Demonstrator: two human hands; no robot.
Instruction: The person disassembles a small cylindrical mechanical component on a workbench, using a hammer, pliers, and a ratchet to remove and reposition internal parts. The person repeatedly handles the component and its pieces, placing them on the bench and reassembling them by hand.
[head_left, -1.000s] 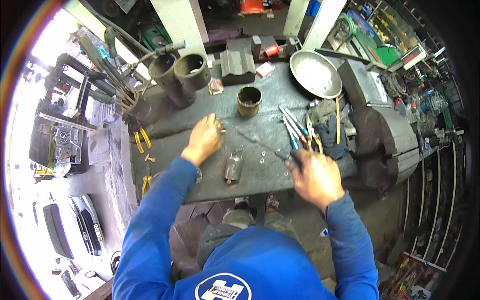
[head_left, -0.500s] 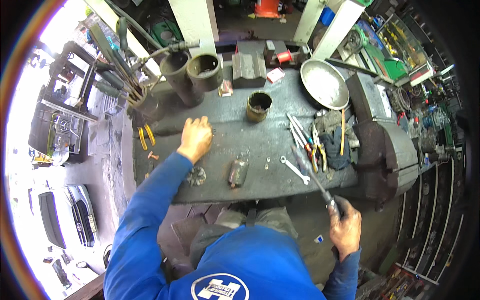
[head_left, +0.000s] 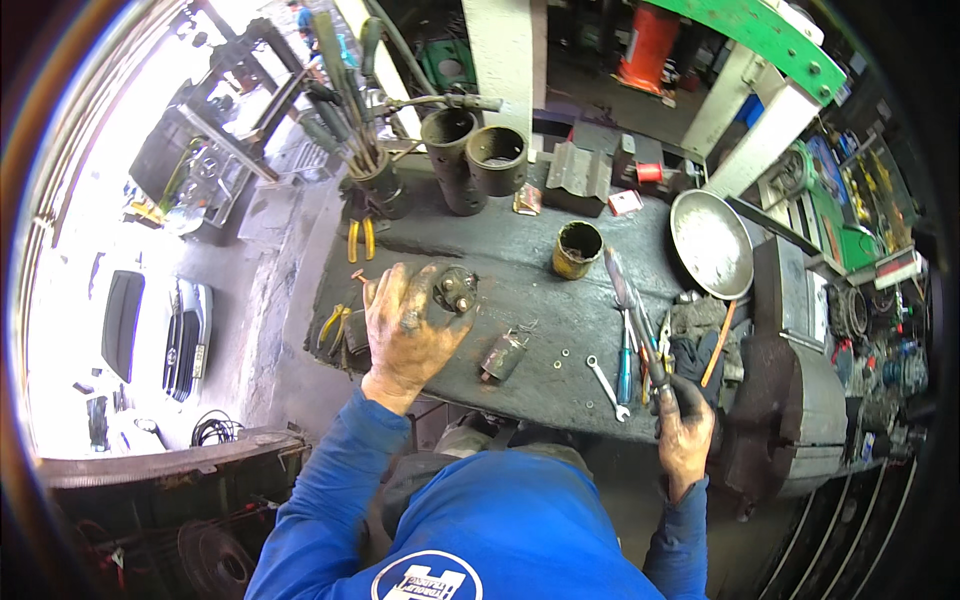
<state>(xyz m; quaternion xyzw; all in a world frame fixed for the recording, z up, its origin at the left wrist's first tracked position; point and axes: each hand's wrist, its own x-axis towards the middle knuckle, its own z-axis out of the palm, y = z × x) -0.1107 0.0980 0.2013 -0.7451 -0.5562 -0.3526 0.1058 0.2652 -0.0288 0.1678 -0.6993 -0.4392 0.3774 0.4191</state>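
Note:
My left hand [head_left: 408, 328] is closed round a dark disc-shaped part with metal studs [head_left: 457, 290], holding its left side above the bench. In my right hand [head_left: 686, 432] is a long tool [head_left: 640, 325] with a dark handle, a thin shaft and a thicker greyish head, perhaps a soldering iron. It points up and away, its head close to a yellowish, grimy can [head_left: 577, 250]. Between my hands a small metal cylinder [head_left: 503, 357] with wires at one end lies on the bench. To its right are two small nuts or washers [head_left: 561, 358] and a combination wrench [head_left: 607, 385].
Screwdrivers [head_left: 626, 365], rags and a glove [head_left: 695, 355] lie beside a large vise [head_left: 800, 400] on the right. A metal bowl [head_left: 712, 243] stands behind them. Tall metal tubes [head_left: 455, 165], a tool holder [head_left: 380, 190] and yellow-handled pliers [head_left: 361, 240] stand or lie back left.
My left hand has taken hold of the disc-shaped part and lifted it. The long tool in my right hand now points farther forward, toward the can. The whole view has shifted.

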